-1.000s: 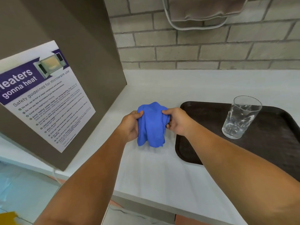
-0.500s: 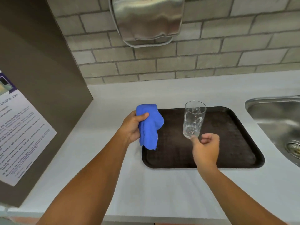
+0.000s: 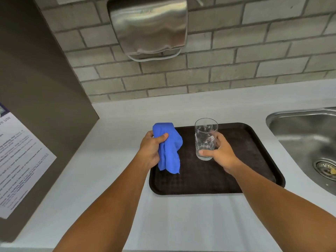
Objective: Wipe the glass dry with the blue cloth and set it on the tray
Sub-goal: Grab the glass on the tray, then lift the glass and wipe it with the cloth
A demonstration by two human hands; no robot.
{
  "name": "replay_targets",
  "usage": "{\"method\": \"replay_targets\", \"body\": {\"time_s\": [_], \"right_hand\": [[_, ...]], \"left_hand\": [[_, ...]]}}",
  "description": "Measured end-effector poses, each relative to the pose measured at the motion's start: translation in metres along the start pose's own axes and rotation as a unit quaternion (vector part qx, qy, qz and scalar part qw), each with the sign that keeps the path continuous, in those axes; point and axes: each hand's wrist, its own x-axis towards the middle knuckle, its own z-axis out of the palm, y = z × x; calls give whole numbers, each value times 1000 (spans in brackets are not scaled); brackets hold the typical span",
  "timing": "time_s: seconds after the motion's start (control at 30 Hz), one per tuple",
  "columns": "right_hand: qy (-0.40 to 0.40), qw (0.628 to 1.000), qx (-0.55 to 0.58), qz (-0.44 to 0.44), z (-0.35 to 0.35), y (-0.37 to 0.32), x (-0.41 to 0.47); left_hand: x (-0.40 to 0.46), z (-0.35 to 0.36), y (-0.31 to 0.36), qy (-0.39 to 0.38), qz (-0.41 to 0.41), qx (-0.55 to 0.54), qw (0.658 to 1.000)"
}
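Note:
A clear drinking glass (image 3: 205, 135) stands upright on the dark brown tray (image 3: 254, 153) near its middle. My right hand (image 3: 221, 153) wraps around the glass's lower half, thumb in front and fingers behind. Water drops show on the glass wall. My left hand (image 3: 151, 150) grips the bunched blue cloth (image 3: 169, 151), which hangs over the tray's left edge, a little to the left of the glass and apart from it.
The tray lies on a pale counter (image 3: 181, 224). A steel sink (image 3: 309, 139) with a drain sits to the right. A brown cabinet side (image 3: 41, 110) with a paper notice (image 3: 16, 164) stands at the left. A metal hand dryer (image 3: 149, 26) hangs on the brick wall.
My right hand let go of the cloth, moved right to the glass and closed around it. My left hand keeps the cloth. The head view swung to the right, bringing the sink into view.

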Motion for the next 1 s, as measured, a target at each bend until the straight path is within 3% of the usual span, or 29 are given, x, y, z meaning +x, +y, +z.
{"method": "replay_targets", "body": {"time_s": [0.27, 0.37, 0.57, 1.0], "right_hand": [[-9, 998, 55, 5, 8, -8, 5], [-9, 990, 137, 8, 19, -22, 4], [-105, 939, 324, 52, 40, -83, 0], [-171, 926, 328, 80, 55, -144, -1]], "left_hand": [[-3, 2, 1, 11, 10, 9, 1000], [-4, 8, 10, 14, 28, 1, 1000], [-7, 27, 46, 8, 105, 25, 994], [-32, 48, 118, -25, 214, 18, 976]]}}
